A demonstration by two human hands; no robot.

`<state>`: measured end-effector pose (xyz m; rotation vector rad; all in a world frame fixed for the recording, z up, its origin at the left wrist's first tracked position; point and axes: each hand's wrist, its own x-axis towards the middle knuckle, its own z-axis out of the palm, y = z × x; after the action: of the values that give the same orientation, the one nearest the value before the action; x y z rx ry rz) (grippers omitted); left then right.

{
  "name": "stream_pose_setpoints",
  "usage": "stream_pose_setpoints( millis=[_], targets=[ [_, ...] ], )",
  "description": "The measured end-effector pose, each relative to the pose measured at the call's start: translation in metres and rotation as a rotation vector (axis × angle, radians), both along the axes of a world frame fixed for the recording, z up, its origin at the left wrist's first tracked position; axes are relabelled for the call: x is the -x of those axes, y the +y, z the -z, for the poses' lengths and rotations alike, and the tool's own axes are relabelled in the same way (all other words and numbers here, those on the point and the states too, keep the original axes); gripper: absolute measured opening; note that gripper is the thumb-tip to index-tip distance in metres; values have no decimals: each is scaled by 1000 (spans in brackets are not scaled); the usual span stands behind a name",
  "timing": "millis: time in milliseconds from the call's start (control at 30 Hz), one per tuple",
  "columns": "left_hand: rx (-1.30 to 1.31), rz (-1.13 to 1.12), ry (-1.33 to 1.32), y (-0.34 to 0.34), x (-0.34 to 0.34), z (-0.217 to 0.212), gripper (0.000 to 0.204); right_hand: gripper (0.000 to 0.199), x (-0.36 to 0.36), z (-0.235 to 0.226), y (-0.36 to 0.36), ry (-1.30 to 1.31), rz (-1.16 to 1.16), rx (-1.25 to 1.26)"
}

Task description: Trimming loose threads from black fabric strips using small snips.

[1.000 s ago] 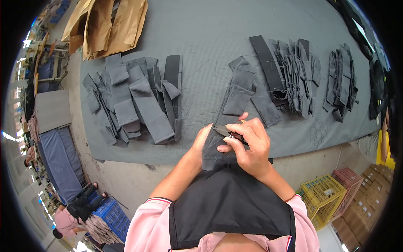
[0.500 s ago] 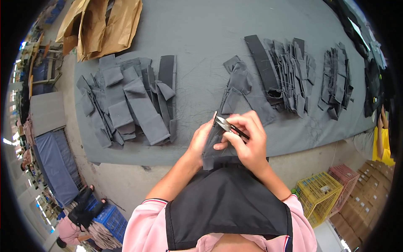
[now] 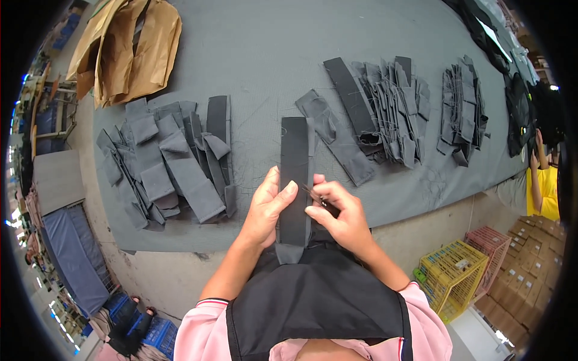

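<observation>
Pinched in the left hand (image 3: 264, 209) is a dark cloth strip (image 3: 294, 150) — the right hand (image 3: 344, 218) grips small scissors (image 3: 327, 206) near its edge.

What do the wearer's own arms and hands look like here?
Left hand and right hand are both ungloved, with no watch or bracelet showing. The forearms are bare up to short pink sleeves, whose cuffs carry dark, white and red stripes.
</observation>
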<state>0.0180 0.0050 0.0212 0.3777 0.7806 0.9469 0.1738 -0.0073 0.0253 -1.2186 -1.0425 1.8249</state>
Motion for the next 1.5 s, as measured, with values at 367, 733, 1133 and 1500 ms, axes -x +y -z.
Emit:
stream_pose_setpoints(
  millis=[367, 733, 1133, 1500],
  targets=[
    [-6, 26, 116, -3, -1, -10, 30, 26, -14, 2, 22, -856, 138, -888],
    [36, 4, 94, -7, 2, -10, 29, 20, -17, 5, 12, -727, 241, -827],
    [-86, 113, 216, -10, -3, -11, 27, 21, -3, -1, 25, -645, 101, -793],
    [-99, 181, 230, -11, 2, -8, 31, 19, -5, 0, 24, -656, 140, -901]
  ],
)
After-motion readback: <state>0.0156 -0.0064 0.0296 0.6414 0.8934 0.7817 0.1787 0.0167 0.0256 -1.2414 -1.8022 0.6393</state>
